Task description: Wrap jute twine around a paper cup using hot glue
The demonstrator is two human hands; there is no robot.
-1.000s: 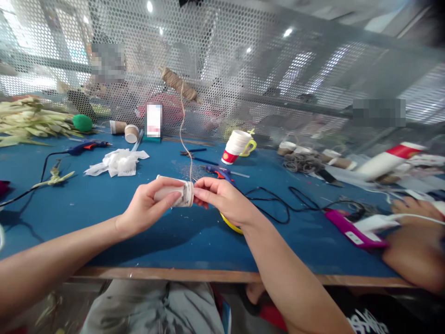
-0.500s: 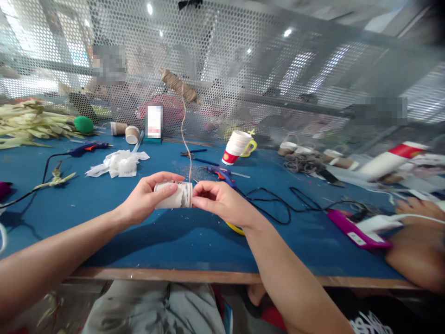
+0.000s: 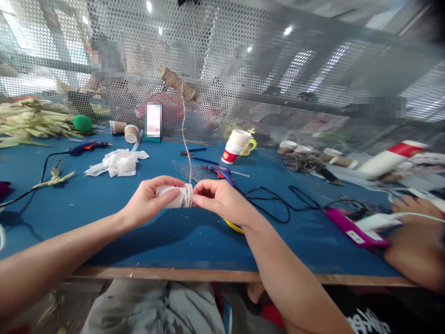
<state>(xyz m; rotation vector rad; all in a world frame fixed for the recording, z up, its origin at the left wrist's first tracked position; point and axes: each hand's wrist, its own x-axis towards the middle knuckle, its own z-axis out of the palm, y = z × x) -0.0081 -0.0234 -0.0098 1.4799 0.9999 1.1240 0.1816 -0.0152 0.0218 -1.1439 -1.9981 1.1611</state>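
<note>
My left hand [image 3: 144,199] is closed around a white paper cup [image 3: 181,198] with dark and red print, lying on its side above the table. At the cup's right end, my right hand [image 3: 220,199] pinches with thumb and fingertips by the rim. A thin twine [image 3: 184,134] comes down from a brown twine spool [image 3: 178,84] on the mesh and meets the cup at that rim. The pinched bit itself is mostly hidden by the fingers. Just beyond my right hand lies a blue glue gun [image 3: 220,171].
Behind stand stacked paper cups [image 3: 237,146]. A crumpled white plastic bag [image 3: 120,162], a second glue gun [image 3: 86,147] and pale husks [image 3: 34,118] lie left. On the right are black cords [image 3: 288,204], a purple power strip [image 3: 354,227] and another person's arm [image 3: 413,241].
The cup has turned slightly in my left hand, and my left thumb lies a little further along it. My right hand keeps its pinch at the rim.
</note>
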